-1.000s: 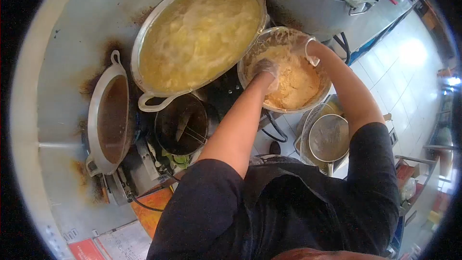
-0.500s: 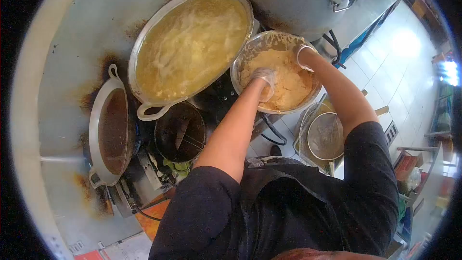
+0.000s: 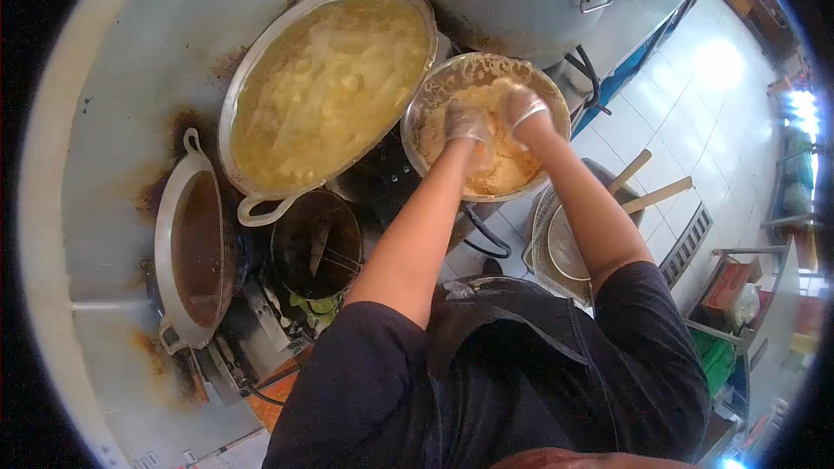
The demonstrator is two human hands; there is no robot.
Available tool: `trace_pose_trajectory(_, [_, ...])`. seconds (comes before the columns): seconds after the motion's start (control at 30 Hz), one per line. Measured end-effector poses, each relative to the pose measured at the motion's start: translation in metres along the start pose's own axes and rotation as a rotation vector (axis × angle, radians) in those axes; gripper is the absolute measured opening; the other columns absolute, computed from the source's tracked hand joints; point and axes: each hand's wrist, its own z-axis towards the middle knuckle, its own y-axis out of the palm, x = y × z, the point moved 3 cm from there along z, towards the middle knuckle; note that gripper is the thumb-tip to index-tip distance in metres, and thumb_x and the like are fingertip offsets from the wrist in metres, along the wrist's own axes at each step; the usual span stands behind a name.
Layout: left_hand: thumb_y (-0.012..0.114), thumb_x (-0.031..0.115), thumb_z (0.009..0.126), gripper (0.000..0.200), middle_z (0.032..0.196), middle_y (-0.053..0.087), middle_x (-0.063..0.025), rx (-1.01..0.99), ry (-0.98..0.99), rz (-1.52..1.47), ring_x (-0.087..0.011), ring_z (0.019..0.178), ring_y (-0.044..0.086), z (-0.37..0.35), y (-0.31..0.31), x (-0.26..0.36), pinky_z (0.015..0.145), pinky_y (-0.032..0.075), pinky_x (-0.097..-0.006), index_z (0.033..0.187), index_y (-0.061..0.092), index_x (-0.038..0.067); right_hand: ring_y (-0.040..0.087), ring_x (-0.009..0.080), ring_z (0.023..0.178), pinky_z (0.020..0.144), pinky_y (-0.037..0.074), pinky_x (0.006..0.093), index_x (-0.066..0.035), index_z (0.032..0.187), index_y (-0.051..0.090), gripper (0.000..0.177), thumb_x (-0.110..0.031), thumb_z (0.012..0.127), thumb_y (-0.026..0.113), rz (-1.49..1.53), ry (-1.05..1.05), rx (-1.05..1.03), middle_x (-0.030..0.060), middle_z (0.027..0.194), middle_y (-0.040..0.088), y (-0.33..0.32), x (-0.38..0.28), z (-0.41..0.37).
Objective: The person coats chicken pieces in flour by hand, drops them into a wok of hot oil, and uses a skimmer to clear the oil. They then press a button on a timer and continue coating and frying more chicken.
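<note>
A round metal bowl (image 3: 411, 137) holds a crumbly light-orange mixture (image 3: 506, 175), some of it smeared on the inner wall. Both hands wear clear plastic gloves and are inside the bowl, close together. My left hand (image 3: 469, 124) touches the mixture at the bowl's middle, its fingers smeared by motion. Just right of it, my right hand (image 3: 524, 108) is over the mixture, also blurred, with its fingers not clearly seen. Left of the bowl, a large oval pan (image 3: 228, 135) holds bubbling yellow oil (image 3: 339, 91).
A big lidded pot (image 3: 504, 17) stands behind the bowl. At the left are a pan of dark liquid (image 3: 198, 247) and a dark wok (image 3: 317, 243). Strainers (image 3: 566, 247) with wooden handles (image 3: 658, 194) sit at the right, near my right arm.
My right hand has moved left from the bowl's right rim to beside my left hand. My left hand has shifted slightly. The whole view has moved a little, showing more of the wooden handles.
</note>
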Motion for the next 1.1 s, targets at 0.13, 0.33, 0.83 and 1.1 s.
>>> trace_pose_trajectory(0.13, [0.057, 0.023, 0.084, 0.035, 0.114, 0.064, -0.0156, 0.174, -0.135, -0.724, -0.0283, 0.107, 0.060, -0.002, -0.004, -0.008, 0.094, 0.047, -0.0358, 0.112, 0.063, 0.002, 0.059, 0.0245, 0.104, 0.088, 0.046, 0.0300, -0.007, 0.117, 0.058, 0.035, -0.021, 0.085, 0.054, 0.119, 0.009, 0.219, 0.0106, 0.106, 0.062, 0.033, 0.004, 0.014])
trace_pose_trajectory(0.33, [0.055, 0.023, 0.088, 0.033, 0.112, 0.065, -0.0154, 0.134, -0.171, -0.547, -0.0308, 0.101, 0.062, 0.013, 0.000, -0.016, 0.084, 0.049, -0.0383, 0.112, 0.064, 0.002, 0.059, 0.0281, 0.108, 0.090, 0.047, 0.0325, -0.010, 0.120, 0.058, 0.035, -0.014, 0.085, 0.054, 0.869, 0.194, 0.200, 0.0120, 0.112, 0.062, 0.018, 0.009, -0.002])
trace_pose_trajectory(0.83, [0.055, 0.026, 0.086, 0.024, 0.091, 0.067, -0.0123, -0.240, 0.273, 0.660, -0.0271, 0.090, 0.065, -0.073, -0.011, 0.052, 0.077, 0.050, -0.0413, 0.093, 0.068, 0.008, 0.061, 0.0313, 0.100, 0.088, 0.048, 0.0363, -0.004, 0.121, 0.056, 0.038, -0.008, 0.083, 0.057, 0.536, -0.040, 0.429, 0.0169, 0.110, 0.063, -0.078, 0.044, -0.020])
trace_pose_trajectory(1.1, [0.055, 0.021, 0.085, 0.015, 0.092, 0.067, -0.0119, 0.451, -0.077, -0.321, -0.0349, 0.083, 0.063, -0.111, -0.054, 0.055, 0.075, 0.049, -0.0441, 0.086, 0.066, 0.011, 0.063, 0.0302, 0.087, 0.083, 0.050, 0.0332, -0.005, 0.122, 0.055, 0.042, -0.012, 0.082, 0.066, 0.780, -0.291, 0.348, 0.0144, 0.102, 0.065, -0.255, 0.009, 0.012])
